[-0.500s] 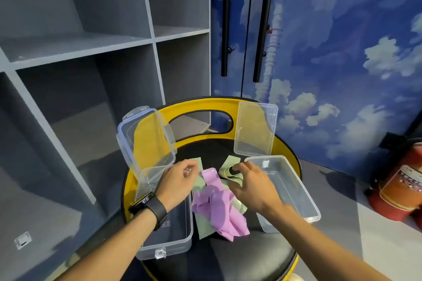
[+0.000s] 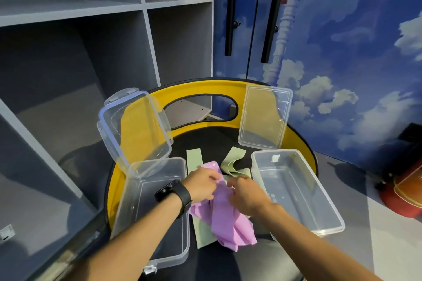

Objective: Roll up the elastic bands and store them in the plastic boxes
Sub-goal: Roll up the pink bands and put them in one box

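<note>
Our right hand [image 2: 245, 194] has left the green band [image 2: 230, 162]; now both it and our left hand [image 2: 201, 186] pinch the purple band [image 2: 225, 219] at frame centre, so rolling likely begins there.

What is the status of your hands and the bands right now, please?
Both hands, left and right, pinching the purple band. Green band lies underneath, unrolled. Both boxes, left and right, open; nothing in the way.
</note>
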`<state>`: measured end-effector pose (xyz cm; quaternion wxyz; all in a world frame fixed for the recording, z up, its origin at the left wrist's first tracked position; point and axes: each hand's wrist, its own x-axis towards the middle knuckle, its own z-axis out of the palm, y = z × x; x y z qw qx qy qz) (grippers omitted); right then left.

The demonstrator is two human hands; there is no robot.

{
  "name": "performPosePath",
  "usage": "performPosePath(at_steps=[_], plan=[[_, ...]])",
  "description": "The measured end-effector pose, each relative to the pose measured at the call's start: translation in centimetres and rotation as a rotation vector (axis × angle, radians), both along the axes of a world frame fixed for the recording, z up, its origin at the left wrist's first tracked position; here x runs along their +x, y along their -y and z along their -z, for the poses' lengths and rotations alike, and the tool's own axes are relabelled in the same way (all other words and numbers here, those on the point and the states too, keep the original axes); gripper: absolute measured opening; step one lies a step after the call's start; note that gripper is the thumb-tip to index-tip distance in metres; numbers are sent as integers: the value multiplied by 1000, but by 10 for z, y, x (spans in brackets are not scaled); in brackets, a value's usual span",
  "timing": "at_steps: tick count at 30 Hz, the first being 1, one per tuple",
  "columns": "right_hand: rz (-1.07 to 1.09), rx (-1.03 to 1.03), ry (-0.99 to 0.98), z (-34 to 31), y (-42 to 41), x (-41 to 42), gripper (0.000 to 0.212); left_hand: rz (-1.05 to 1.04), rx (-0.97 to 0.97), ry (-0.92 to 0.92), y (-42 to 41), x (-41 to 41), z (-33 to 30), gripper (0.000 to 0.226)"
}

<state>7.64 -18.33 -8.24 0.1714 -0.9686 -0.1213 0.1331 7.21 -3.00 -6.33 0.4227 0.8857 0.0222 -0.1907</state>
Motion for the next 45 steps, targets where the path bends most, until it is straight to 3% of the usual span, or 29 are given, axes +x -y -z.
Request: performPosePath(at_steps=[4,8,11,13,15,19,24,26,29,34,40,45], plan=[[-37,-87,-43,10,1,4,28,68,179,-57,10,0,14,32],[-1,-41,12,7,1,7,25,41,190,-55,13,2,21,27],[49,128,27,-3,-1,10,20,73,177,-16,11,3,14,26],[81,338,11,-14,0,12,16,58,176,36,8,3,4,5],[125,557,-39,-29,1,13,12,2,108,87,4,5,-7,15],[261,967,-248,-60,5,9,17,-119,-193,62,-2,3,-40,14],[293,961,-348,-80,10,-1,53,-159,-368,184,-6,-10,-78,17],[248,960,-349,-91,10,-7,51,-177,-378,263,-6,-14,-89,19],[167,1131,-386,-112,8,-15,39,-150,-390,312,-5,-22,-102,33],[124,1182,-135,-134,0,-23,18,-89,-429,335,-1,-35,-122,46],[59,1041,197,-146,-6,-23,19,-112,-505,372,2,-34,-139,32],[50,977,319,-158,-3,-18,28,-226,-513,477,5,-31,-152,24]])
